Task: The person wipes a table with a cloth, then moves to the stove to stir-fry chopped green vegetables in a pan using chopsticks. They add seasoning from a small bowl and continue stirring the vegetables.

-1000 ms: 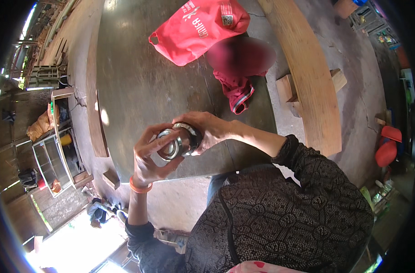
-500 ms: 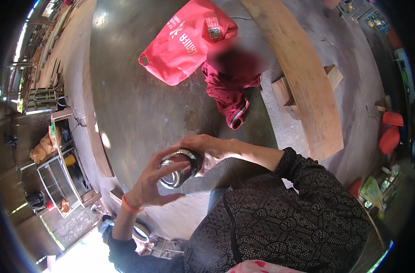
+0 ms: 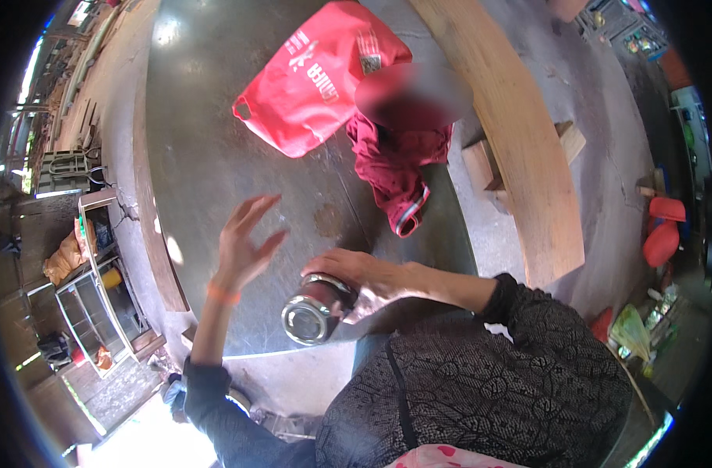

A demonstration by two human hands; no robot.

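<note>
My right hand [image 3: 365,279] grips a round metal can [image 3: 315,310] with a shiny lid, holding it near the front edge of a dark grey table [image 3: 216,132]. My left hand [image 3: 245,243] is lifted above the table to the left of the can, fingers spread and holding nothing. An orange band sits on my left wrist. A person in a dark red top [image 3: 399,168] leans on the table beyond the can, beside a red plastic bag [image 3: 317,74] lying flat on the tabletop.
A long pale wooden bench [image 3: 512,132] curves along the right of the table, with small wood blocks [image 3: 481,164] beside it. A glass-sided cabinet [image 3: 91,296] stands at the left. Red stools [image 3: 662,230] sit at the far right on the concrete floor.
My left hand has come off the can and risen with fingers spread. The right hand alone now holds the can, lower and nearer the table edge.
</note>
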